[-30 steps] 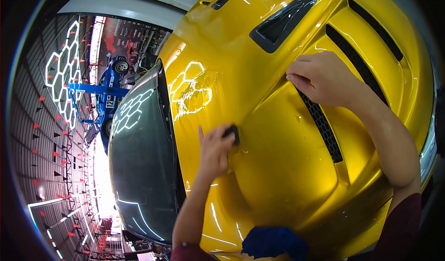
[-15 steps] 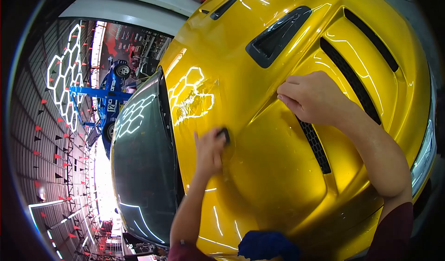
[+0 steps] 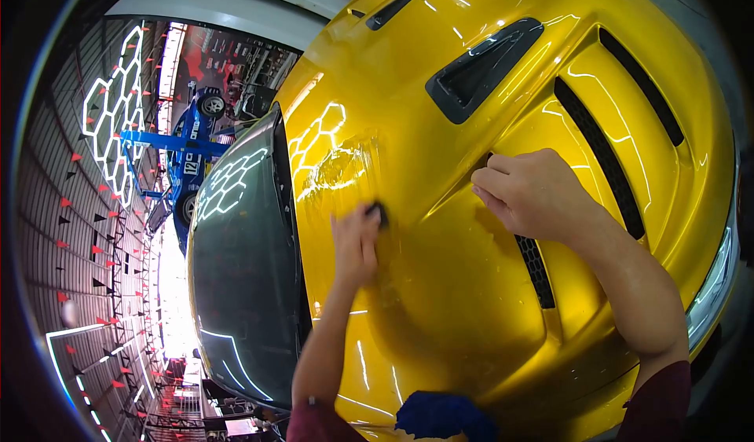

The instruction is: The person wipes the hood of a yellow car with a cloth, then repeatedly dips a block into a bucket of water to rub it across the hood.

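My left hand [image 3: 356,245] is closed round a small black pad [image 3: 378,215] on the yellow car hood [image 3: 440,285], near the windshield edge. The hand is blurred by motion. Streaks and a smeared patch show on the paint just above it. My right hand [image 3: 528,194] is closed in a loose fist over the hood, near the black mesh vent [image 3: 536,273]. Whatever its curled fingers hold, if anything, is hidden.
The dark windshield [image 3: 243,285] lies left of the hood. A black hood scoop [image 3: 483,69] and long vents are above. Blue fabric [image 3: 445,415] shows at the bottom edge. A blue race car [image 3: 192,151] stands in the background.
My left hand, still on the black pad, has shifted slightly up in the view. My right hand is a little lower. The hood's scoop and vents appear slightly further right and lower.
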Available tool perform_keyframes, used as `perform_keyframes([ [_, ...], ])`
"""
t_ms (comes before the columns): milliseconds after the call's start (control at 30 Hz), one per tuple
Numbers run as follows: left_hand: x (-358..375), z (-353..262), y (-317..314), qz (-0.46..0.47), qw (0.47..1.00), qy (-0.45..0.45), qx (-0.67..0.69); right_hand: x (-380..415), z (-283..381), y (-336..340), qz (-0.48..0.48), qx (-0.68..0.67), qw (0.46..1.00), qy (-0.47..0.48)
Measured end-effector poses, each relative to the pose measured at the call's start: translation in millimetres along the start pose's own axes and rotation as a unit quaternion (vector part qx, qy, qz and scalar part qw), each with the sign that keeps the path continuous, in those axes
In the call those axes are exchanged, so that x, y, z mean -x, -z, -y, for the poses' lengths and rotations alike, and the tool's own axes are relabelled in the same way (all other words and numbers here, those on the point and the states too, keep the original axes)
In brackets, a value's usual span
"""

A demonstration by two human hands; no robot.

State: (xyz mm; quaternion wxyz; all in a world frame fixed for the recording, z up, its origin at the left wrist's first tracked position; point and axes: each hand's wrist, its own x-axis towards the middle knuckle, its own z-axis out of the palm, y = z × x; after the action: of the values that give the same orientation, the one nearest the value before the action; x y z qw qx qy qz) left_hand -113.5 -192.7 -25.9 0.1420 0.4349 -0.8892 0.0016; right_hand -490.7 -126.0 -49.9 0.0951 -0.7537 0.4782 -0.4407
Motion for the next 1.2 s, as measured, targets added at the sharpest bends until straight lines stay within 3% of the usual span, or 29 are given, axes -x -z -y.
perform_keyframes([
  [133,-129.0,37.7,-31.8,-0.040,0.999,-0.006,0.015,-1.5,-1.6,2.7,-0.002,0.003,1.000,0.004],
  [233,-96.9,27.0,-23.1,-0.020,0.999,0.008,0.041,-1.4,-1.6,2.8,-0.002,0.007,1.000,0.002],
  [367,37.6,-32.8,13.2,0.014,1.000,-0.002,0.004,-0.4,3.9,0.6,0.007,0.024,0.999,0.027],
  [467,21.1,-16.6,7.2,0.011,1.000,-0.022,-0.005,-0.6,7.2,0.2,0.013,0.025,0.999,0.032],
  [567,-87.9,41.9,-19.6,-0.013,0.999,-0.041,0.024,-0.4,4.1,0.9,0.042,0.020,0.999,0.029],
  [633,-133.1,47.3,-27.6,-0.028,0.999,-0.030,0.011,-1.9,0.8,2.1,0.043,0.023,0.999,0.016],
  [733,-85.3,17.9,-19.9,-0.024,0.998,-0.008,0.049,1.2,3.0,-0.9,0.041,0.019,0.999,0.024],
  [800,-11.3,-11.7,-5.0,-0.005,0.999,-0.039,-0.016,-0.4,2.6,1.0,0.043,0.018,0.998,0.030],
  [867,52.0,-43.8,15.9,0.020,0.999,-0.021,0.018,0.4,5.3,2.1,0.062,0.012,0.998,0.030],
  [967,49.9,-39.2,19.8,0.038,0.998,-0.041,-0.019,-0.8,5.2,2.9,0.057,0.015,0.998,0.031],
  [1033,-17.7,-9.8,2.6,0.004,0.999,-0.042,-0.025,-0.2,5.7,0.9,0.044,0.016,0.998,0.035],
  [1067,-51.7,11.8,-1.8,0.044,0.999,0.019,0.021,0.0,5.7,0.0,0.037,0.016,0.999,0.036],
  [1133,-114.9,31.8,-18.3,-0.021,0.999,-0.033,-0.004,-0.7,3.7,-0.1,0.031,0.012,0.999,0.029],
  [1200,-99.5,29.8,-17.6,-0.017,1.000,-0.022,0.011,-1.3,5.5,0.4,0.033,0.008,0.999,0.028],
])
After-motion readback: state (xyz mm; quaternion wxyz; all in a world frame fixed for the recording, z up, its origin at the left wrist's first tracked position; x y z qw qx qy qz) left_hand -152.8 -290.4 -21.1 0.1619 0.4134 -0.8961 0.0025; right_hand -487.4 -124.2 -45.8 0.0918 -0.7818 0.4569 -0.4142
